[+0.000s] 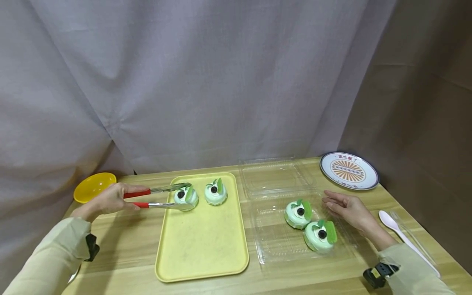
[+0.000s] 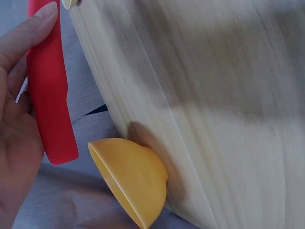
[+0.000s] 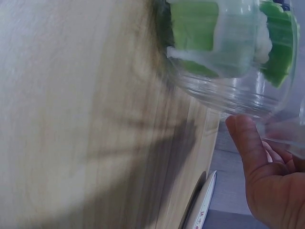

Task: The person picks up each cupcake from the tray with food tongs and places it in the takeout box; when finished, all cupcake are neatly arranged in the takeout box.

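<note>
My left hand [image 1: 112,198] grips a pair of metal tongs with red handles [image 1: 137,205]. The tong arms straddle a pale green cupcake [image 1: 189,200], topped with a dark round cookie and green leaf, at the back left of a yellow tray [image 1: 203,246]. Beside it on the tray sits a second such cupcake [image 1: 215,197]. My right hand [image 1: 350,211] has its fingers extended at the right side of a clear plastic container [image 1: 273,233]; in the right wrist view the fingertips [image 3: 245,125] are right at its wall. Two more cupcakes [image 1: 296,218] stand inside the container.
The container's clear lid [image 1: 276,176] lies folded back toward the curtain. A yellow bowl [image 1: 92,186] is at the back left. A patterned plate [image 1: 348,171] stands at the back right, with a white spoon [image 1: 391,223] and a clear plastic utensil [image 1: 413,237] along the right edge.
</note>
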`<state>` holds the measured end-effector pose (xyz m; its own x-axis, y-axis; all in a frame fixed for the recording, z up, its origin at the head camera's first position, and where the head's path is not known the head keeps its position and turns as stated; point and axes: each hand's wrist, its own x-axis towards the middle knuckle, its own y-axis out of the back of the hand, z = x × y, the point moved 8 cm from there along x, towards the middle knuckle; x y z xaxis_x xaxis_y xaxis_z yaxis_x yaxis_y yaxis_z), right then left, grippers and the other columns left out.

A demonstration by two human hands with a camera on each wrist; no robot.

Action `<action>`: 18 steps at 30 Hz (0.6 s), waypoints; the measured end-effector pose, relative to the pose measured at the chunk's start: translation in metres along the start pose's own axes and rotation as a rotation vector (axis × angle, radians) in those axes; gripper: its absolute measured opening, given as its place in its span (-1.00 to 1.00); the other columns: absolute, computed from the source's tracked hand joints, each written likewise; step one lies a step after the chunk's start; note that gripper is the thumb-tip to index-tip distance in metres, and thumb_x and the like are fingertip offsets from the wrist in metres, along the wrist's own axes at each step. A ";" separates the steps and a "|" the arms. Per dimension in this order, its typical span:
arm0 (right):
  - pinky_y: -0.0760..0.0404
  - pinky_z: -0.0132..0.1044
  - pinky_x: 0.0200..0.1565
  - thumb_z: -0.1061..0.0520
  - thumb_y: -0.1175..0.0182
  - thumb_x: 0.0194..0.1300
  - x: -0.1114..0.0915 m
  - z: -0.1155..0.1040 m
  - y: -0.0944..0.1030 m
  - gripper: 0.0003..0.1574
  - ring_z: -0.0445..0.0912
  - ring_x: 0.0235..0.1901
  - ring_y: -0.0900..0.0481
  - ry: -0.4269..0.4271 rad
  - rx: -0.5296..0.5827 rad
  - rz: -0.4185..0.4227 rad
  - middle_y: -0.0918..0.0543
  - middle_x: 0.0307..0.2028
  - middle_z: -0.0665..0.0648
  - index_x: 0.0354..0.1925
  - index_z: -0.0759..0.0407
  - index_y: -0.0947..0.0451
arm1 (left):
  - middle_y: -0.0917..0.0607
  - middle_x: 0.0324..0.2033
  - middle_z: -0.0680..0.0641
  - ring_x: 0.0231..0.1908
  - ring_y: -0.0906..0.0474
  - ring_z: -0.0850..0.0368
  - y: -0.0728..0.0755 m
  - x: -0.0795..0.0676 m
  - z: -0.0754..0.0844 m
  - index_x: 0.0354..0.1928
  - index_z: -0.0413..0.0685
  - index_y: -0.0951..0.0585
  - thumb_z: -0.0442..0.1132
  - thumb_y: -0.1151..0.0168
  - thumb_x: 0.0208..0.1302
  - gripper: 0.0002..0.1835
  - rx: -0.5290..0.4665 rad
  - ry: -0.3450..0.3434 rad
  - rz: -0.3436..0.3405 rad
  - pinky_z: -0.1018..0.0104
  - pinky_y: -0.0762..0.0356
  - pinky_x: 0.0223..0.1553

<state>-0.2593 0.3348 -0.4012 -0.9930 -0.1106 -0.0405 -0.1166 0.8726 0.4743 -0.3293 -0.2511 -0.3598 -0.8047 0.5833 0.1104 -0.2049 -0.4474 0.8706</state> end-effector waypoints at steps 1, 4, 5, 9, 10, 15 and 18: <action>-0.62 -0.53 -0.09 0.38 0.06 0.44 0.000 0.000 0.000 -0.37 -0.62 -0.16 -0.48 0.001 0.001 0.000 -0.32 0.21 0.69 0.34 0.70 -0.03 | -0.70 0.03 -0.25 0.07 -0.48 0.49 0.001 -0.001 0.001 0.08 -0.23 -0.65 -0.25 -0.55 -0.09 -0.41 0.004 -0.003 0.006 0.71 -0.35 0.01; -0.63 -0.52 -0.08 0.39 0.06 0.44 0.000 0.000 0.001 -0.37 -0.62 -0.17 -0.49 -0.001 -0.002 0.002 -0.32 0.21 0.69 0.33 0.70 -0.03 | -0.71 0.01 -0.25 0.06 -0.54 0.38 0.001 -0.002 0.006 0.06 -0.23 -0.66 -0.26 -0.55 -0.10 -0.42 0.021 -0.018 0.021 0.70 -0.37 0.01; -0.63 -0.51 -0.08 0.39 0.06 0.44 0.000 0.000 0.002 -0.38 -0.62 -0.17 -0.49 -0.002 -0.003 0.002 -0.32 0.21 0.69 0.33 0.70 -0.03 | -0.72 0.00 -0.25 0.06 -0.56 0.33 0.001 -0.003 0.008 0.06 -0.23 -0.66 -0.25 -0.56 -0.10 -0.42 0.031 -0.028 0.028 0.69 -0.38 0.00; -0.63 -0.50 -0.08 0.39 0.06 0.44 -0.001 0.000 0.002 -0.37 -0.62 -0.17 -0.49 -0.008 -0.008 0.000 -0.33 0.21 0.68 0.34 0.69 -0.03 | -0.72 -0.02 -0.26 0.02 -0.64 0.09 0.000 -0.005 0.015 0.05 -0.23 -0.67 -0.24 -0.57 -0.12 -0.41 0.088 -0.065 0.049 0.58 -0.48 0.00; -0.63 -0.49 -0.08 0.39 0.06 0.43 -0.001 -0.001 0.002 -0.37 -0.61 -0.17 -0.50 -0.008 -0.008 -0.002 -0.33 0.21 0.68 0.34 0.69 -0.03 | -0.73 -0.02 -0.26 0.02 -0.65 0.05 0.000 -0.005 0.016 0.05 -0.22 -0.67 -0.23 -0.57 -0.12 -0.41 0.100 -0.066 0.053 0.54 -0.50 0.00; -0.64 -0.49 -0.09 0.40 0.05 0.43 0.001 -0.003 0.001 -0.38 -0.60 -0.18 -0.51 0.004 -0.005 -0.008 -0.35 0.19 0.69 0.33 0.70 -0.04 | -0.74 -0.04 -0.25 -0.02 -0.68 -0.01 0.000 -0.009 0.019 0.03 -0.22 -0.68 -0.24 -0.58 -0.13 -0.43 0.133 -0.077 0.071 0.45 -0.56 -0.01; -0.64 -0.49 -0.10 0.41 0.05 0.42 0.001 -0.005 0.000 -0.38 -0.59 -0.18 -0.52 0.012 -0.003 -0.010 -0.36 0.18 0.70 0.32 0.71 -0.05 | -0.74 -0.05 -0.24 -0.03 -0.68 -0.01 0.001 -0.012 0.021 0.02 -0.21 -0.69 -0.24 -0.57 -0.13 -0.44 0.140 -0.093 0.092 0.43 -0.59 -0.03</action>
<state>-0.2600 0.3328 -0.3969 -0.9916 -0.1250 -0.0344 -0.1262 0.8700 0.4767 -0.3086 -0.2442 -0.3498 -0.7602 0.6074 0.2307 -0.0485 -0.4071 0.9121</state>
